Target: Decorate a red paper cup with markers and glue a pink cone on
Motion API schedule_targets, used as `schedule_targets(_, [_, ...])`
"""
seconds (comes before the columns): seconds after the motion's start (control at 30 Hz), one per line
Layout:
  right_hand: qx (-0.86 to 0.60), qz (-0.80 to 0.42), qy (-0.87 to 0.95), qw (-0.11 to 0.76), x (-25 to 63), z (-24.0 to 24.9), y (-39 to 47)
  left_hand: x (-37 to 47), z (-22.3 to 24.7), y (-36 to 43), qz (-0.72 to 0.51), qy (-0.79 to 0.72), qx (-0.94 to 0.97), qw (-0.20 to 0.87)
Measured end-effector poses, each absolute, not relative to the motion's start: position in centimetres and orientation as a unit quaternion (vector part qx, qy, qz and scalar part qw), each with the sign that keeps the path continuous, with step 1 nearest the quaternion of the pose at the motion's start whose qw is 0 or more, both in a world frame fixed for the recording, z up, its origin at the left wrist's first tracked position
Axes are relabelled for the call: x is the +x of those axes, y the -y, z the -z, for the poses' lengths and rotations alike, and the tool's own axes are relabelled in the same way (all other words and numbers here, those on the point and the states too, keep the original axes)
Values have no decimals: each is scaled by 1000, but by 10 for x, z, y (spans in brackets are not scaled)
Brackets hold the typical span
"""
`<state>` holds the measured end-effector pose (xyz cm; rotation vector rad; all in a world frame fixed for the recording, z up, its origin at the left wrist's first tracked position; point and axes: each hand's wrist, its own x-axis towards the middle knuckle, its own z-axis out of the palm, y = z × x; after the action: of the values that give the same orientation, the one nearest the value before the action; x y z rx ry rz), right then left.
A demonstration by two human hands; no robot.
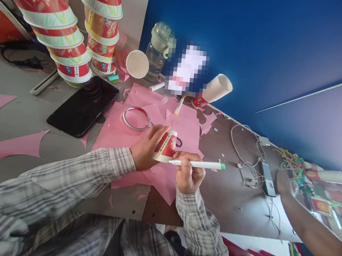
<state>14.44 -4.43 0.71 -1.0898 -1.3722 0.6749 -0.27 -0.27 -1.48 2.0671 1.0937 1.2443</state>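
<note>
My left hand (146, 150) is wrapped around a red and white paper cup (169, 145), which lies tilted on its side above pink paper. In my right hand (189, 174) is a white marker (205, 164) with a green end, pinched between thumb and fingers. Its tip touches or nearly touches the cup's pale rim, where some light green shows. The fingers of the left hand that lie behind the cup are hidden. Under both hands spread overlapping pink paper sheets (121, 139), and a roll of tape (136, 118) rests on them just beyond my left hand.
Two tall stacks of decorated paper cups (70, 70) stand at the left beside a black phone (83, 104). At the back are a water bottle (156, 57) and leaning white cups (218, 88). Cables (247, 168) lie at right, near another person's arm (307, 224).
</note>
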Motion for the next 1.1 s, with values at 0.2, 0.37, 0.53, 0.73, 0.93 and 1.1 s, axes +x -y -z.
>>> schedule_targets(0.2, [-486,-278,573,599,143,-9,42,-3,14,3,-458,-399,755,245])
schedule_targets(0.37, [-471,-306,568,601,145,-9,42,-3,15,3,-457,-402,756,244])
schedule_targets(0.53, [-472,-284,595,585,146,-8,43,-3,16,3,-457,-400,756,243])
schedule_targets(0.73, [-480,-279,566,609,143,-8,41,-3,14,3,-466,-397,753,243])
schedule_targets(0.93, [-455,-312,563,614,145,-8,40,-3,14,3,-456,-401,756,242])
schedule_targets(1.1, [-460,-288,590,598,146,-6,40,-2,13,3,-458,-403,756,238])
